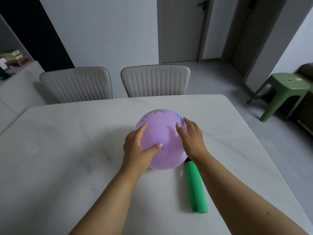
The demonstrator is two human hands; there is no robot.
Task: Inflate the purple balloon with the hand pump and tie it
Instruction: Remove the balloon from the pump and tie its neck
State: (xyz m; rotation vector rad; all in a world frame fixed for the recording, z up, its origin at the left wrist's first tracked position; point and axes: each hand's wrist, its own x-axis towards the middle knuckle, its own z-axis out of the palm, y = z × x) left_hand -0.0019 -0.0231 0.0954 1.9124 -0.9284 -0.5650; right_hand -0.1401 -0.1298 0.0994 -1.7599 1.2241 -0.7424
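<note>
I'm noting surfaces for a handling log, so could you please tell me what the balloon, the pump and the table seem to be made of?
Balloon: likely thin latex, matte purple with faint prints; it dents under the fingers.
Pump: apparently hard plastic, smooth bright green with a glossy streak along the barrel.
Table: looks like marble or a stone-look slab, white with grey veins and a soft sheen.

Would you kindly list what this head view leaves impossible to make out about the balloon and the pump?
- Knot: the left hand's thumb covers the neck of the purple balloon, so whether it is tied is unclear.
- Nozzle end of the green hand pump: hidden behind the balloon and the right hand's wrist.
- Balloon print: curves over the far side, partly behind the right fingers.
</note>
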